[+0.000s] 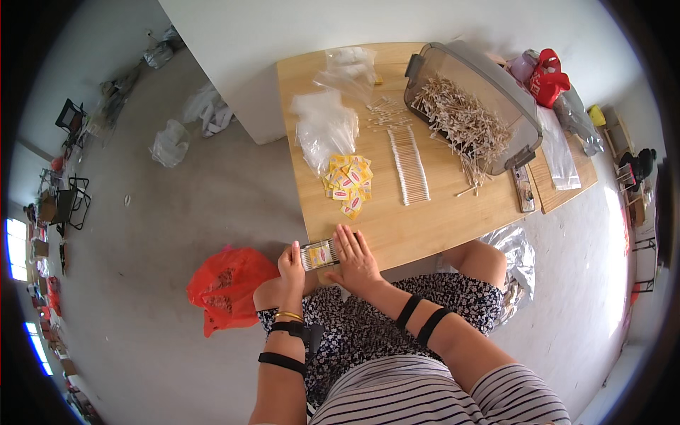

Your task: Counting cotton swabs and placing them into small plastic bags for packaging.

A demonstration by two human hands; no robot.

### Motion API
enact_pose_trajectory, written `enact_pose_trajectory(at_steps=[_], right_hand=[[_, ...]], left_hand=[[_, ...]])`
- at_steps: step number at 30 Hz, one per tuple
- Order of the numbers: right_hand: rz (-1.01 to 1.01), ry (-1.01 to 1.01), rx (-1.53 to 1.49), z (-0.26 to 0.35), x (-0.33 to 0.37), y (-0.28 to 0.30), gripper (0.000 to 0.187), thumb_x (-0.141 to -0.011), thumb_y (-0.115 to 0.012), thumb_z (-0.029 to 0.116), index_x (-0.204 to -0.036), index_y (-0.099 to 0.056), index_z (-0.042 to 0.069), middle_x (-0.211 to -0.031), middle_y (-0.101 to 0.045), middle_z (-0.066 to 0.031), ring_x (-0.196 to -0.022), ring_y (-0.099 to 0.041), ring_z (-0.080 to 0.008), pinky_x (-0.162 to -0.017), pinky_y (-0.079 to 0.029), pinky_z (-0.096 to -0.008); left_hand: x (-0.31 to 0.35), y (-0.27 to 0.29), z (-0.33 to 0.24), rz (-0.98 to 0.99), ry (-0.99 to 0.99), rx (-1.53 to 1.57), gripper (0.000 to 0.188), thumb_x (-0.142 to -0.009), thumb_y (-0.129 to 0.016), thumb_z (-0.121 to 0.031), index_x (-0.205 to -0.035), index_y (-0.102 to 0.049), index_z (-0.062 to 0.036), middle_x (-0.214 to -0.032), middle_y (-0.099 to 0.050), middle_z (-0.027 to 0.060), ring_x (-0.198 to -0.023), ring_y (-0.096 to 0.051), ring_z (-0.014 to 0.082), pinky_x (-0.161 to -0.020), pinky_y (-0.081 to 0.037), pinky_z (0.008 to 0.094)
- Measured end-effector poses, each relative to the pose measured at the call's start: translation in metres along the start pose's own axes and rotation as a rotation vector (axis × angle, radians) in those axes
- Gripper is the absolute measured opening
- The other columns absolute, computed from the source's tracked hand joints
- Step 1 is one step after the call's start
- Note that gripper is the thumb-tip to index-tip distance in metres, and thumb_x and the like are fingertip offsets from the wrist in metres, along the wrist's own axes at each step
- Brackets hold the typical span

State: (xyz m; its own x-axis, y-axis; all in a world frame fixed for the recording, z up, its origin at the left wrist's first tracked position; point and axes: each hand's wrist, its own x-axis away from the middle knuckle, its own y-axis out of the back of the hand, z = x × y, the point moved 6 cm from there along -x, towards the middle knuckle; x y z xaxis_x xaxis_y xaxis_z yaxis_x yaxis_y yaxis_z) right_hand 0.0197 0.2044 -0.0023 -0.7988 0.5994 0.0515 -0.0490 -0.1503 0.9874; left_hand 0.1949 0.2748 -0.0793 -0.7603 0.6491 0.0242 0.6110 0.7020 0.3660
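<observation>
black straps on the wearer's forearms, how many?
4. Left forearm: first strap near the wrist, second strap nearer the elbow. Right forearm: third strap nearer the wrist, fourth strap toward the elbow.

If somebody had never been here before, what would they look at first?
Probably the huge heap of cotton swabs in the grey see-through tub, on the far right part of the table. Next might be the bright red plastic bag on the floor to the left, then the yellow cards piled near the table's left edge. Below those, the left hand grips a small swab pack, the right hand flat against its other end.
</observation>
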Motion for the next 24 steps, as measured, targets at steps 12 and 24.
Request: enact_pose_trajectory(at_steps=[12, 24], right_hand=[[-0.067, 0.08, -0.172, -0.005, 0.005, 0.002, 0.085, -0.093, -0.054, 0.052, -0.152, -0.026, -0.003, -0.161, -0.021, -0.0177, -0.151, -0.015, -0.0306, -0.123, -0.013, -0.0452], [-0.393, -0.419, -0.296, -0.188, 0.053, 0.053, 0.049, -0.084, -0.062, 0.016, -0.13, -0.052, 0.004, -0.135, -0.048, -0.0167, -0.128, -0.042, -0.0369, -0.108, -0.035, -0.0469]], left_hand=[[-0.003, -0.002, 0.004, -0.015, -0.025, -0.105, 0.058, -0.105, -0.039, -0.046, -0.075, -0.053, 0.0015, -0.065, -0.051, 0.0145, -0.062, -0.046, 0.022, -0.063, -0.042, 0.0423], [0.037, 0.003, -0.122, -0.068, -0.329, -0.096, 0.032, -0.095, -0.059, -0.018, -0.121, -0.051, -0.0007, -0.121, -0.051, 0.0163, -0.111, -0.051, 0.0305, -0.096, -0.042, 0.0419]])
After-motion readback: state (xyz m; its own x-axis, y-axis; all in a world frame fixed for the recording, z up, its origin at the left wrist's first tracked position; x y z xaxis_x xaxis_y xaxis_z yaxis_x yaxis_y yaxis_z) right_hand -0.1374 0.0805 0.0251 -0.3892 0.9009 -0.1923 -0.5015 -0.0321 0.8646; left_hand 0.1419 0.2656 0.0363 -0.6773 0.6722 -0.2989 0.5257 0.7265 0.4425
